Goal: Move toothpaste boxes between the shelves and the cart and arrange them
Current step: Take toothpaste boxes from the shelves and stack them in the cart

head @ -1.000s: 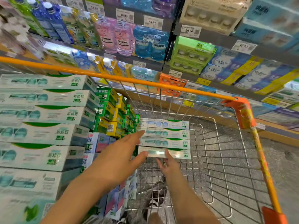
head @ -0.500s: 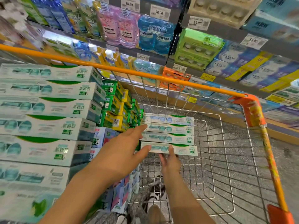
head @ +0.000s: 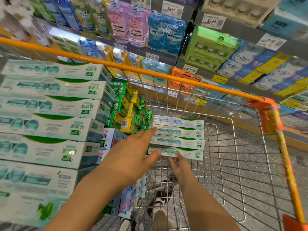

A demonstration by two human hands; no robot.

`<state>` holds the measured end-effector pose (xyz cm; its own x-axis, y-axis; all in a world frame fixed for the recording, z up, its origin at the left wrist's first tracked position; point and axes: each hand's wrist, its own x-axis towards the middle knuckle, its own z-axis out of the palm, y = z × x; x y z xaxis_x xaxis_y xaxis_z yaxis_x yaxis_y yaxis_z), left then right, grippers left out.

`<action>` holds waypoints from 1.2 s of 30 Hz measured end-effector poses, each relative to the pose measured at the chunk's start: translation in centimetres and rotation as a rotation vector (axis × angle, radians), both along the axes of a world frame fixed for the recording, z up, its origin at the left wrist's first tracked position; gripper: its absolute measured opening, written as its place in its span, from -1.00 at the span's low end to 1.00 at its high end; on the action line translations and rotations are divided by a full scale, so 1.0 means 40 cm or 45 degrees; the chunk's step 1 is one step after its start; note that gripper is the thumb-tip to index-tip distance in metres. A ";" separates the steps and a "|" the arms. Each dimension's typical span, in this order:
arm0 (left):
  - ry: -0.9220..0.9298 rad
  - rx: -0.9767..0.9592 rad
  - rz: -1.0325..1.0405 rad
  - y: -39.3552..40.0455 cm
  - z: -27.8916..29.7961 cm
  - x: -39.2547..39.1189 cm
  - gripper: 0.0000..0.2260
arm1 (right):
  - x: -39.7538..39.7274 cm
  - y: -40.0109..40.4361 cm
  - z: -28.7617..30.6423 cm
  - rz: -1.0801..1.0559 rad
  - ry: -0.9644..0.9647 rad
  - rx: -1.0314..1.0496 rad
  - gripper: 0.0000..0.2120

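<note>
Together, two hands (head: 131,157) (head: 180,165), four stacked boxes (head: 177,137)

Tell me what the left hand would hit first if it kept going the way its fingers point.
Probably the small stack of white-and-green toothpaste boxes in the cart: the left hand already has its fingertips at the stack's left end, so it meets them at once. Exact depth is unclear.

We see our two forearms bare from the lower edge of the view up to the wrists, with no sleeve, watch, band or glove on either. Our left hand (head: 131,157) is bare, with no ring that we can make out on its back or fingers. Our right hand (head: 179,165) is likewise bare. Below, through the cart's wire floor, we see a dark and white shoe (head: 162,202), blurred.
</note>
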<state>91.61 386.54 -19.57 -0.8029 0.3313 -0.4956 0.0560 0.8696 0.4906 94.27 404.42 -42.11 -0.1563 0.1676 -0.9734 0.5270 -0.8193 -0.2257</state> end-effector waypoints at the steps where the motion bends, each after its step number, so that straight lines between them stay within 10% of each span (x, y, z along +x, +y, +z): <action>1: 0.000 0.008 0.005 0.000 0.001 0.001 -0.42 | 0.002 0.009 0.004 0.053 0.002 0.016 -0.62; 8: 0.100 0.000 -0.040 -0.006 0.109 0.010 -0.42 | -0.022 0.055 0.211 1.101 -0.023 0.493 -0.68; 12: 0.288 -0.076 -0.069 -0.045 0.256 0.022 -0.44 | -0.041 0.080 0.546 1.647 0.368 1.122 -0.33; 20: 0.565 -0.242 0.334 -0.284 0.583 0.210 -0.47 | -0.005 -0.088 1.122 2.329 1.050 1.771 -0.33; 36: 0.547 -0.608 1.823 -0.595 0.683 1.212 -0.53 | 0.505 -0.909 1.269 2.878 3.078 1.272 -0.34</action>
<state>140.09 362.75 7.74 -0.4034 -0.9150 0.0115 -0.8622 0.3843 0.3301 114.47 368.06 8.65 0.0755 -0.9847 0.1568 -0.9385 -0.1233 -0.3225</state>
